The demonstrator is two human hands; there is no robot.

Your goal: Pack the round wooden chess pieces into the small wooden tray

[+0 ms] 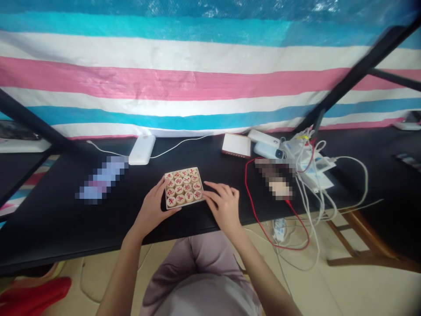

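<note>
A shallow white box (166, 206) holds rows of round wooden Chinese chess pieces (187, 179) with red characters facing up. My left hand (153, 207) grips the box at its left side, with the thumb along the near edge and the fingers at the left wall. At the right edge of the box is my right hand (225, 205), its thumb and forefinger apart and their tips by the rim and the near right piece. Whether those tips press on the box or on that piece, I cannot tell.
The box is on a black table (108, 224). A white power bank (142, 149) with a cable stands behind left. A white-topped box (236, 145) lies behind right. Tangled white cables (307, 162) and a red cable (250, 197) spread at the right. Striped sheeting (184, 83) hangs behind.
</note>
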